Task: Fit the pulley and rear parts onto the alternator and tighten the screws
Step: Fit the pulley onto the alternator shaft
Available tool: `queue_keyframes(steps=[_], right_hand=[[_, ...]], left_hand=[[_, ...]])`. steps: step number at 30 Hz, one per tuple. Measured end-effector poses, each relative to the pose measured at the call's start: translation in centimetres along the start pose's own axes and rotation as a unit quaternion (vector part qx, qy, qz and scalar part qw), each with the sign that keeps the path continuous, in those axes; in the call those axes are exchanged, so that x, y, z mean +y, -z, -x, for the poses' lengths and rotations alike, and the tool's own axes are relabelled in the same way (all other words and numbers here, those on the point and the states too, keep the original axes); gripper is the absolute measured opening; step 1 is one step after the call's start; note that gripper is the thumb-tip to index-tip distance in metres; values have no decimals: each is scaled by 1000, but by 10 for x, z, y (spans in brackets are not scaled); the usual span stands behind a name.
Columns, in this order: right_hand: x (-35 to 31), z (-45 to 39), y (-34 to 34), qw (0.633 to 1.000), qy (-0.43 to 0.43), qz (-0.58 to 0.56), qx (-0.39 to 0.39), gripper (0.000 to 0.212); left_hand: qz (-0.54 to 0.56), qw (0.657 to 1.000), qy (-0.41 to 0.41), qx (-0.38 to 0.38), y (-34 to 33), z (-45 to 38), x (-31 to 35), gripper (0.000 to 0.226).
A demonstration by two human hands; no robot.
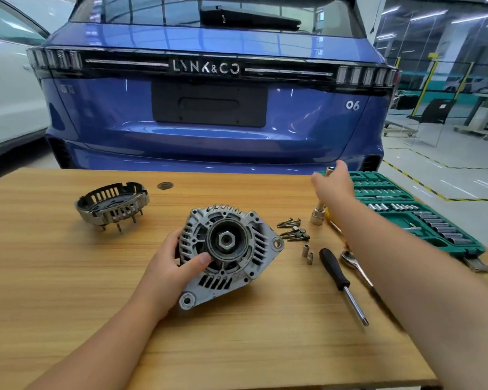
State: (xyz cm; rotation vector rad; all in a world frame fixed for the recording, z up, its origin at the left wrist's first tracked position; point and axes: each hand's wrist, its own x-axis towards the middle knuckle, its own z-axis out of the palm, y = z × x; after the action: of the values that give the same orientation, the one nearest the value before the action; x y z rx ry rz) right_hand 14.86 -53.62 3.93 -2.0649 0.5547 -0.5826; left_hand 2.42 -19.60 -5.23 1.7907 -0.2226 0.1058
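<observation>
The silver alternator (245, 273) lies on the wooden table (68, 277), pulley side up. Its dark pulley (238, 254) sits on the shaft with a hex nut (226, 239) at the centre. My left hand (169, 266) grips the alternator's left side, thumb on the pulley rim. The black and silver rear cover part (113, 204) rests apart at the back left. Several screws (292, 229) lie right of the alternator. My right hand (334, 187) reaches far right and holds a socket extension bar (318, 213) that stands tilted on the table.
Two small sockets (307, 253), a black-handled driver (335, 274) and a ratchet (352, 263) lie to the right. A green socket set case (423, 215) is open at the table's right edge. A blue car (209, 108) stands behind the table.
</observation>
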Motion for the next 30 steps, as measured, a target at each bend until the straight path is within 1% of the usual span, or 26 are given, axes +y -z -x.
queue_keyframes(steps=[2,4,6,7,9,11,14,17,19,22,24,26,28,30], right_hand=[[-3,-7,7,995,50,81,-9,43],[-6,-6,12,974,102,200,-15,24],[-10,6,16,949,149,278,-22,17],[-12,14,20,941,170,291,-24,17],[-23,35,30,935,222,276,-10,18],[-40,63,45,925,295,240,19,18],[-73,120,70,894,416,162,38,16],[-97,183,93,869,487,71,41,11],[-105,217,104,864,502,19,40,8],[-103,251,112,870,492,-31,14,6],[-94,262,110,871,489,-33,-12,6],[-85,268,104,868,495,-26,-25,6],[-77,270,95,863,504,-29,-29,8],[-72,269,87,854,519,-36,-30,9]], left_hand=[[9,1000,5,-4,-1,1,1,79],[8,1000,5,-5,-2,1,3,72],[2,1000,3,-6,-2,2,4,70],[1,1000,3,-6,-2,2,3,72],[3,1000,8,-5,-1,2,3,81],[3,1000,9,-5,0,2,4,83],[0,1000,7,-2,0,5,9,83],[-27,1000,2,7,-1,10,15,95],[-71,997,-5,26,-2,13,19,107],[-156,985,-63,46,-2,17,30,110],[-227,966,-124,17,-2,16,43,114],[-274,948,-159,-22,-4,12,56,113],[-291,941,-165,-45,-7,4,67,107],[-283,945,-156,-57,-10,-1,72,100]])
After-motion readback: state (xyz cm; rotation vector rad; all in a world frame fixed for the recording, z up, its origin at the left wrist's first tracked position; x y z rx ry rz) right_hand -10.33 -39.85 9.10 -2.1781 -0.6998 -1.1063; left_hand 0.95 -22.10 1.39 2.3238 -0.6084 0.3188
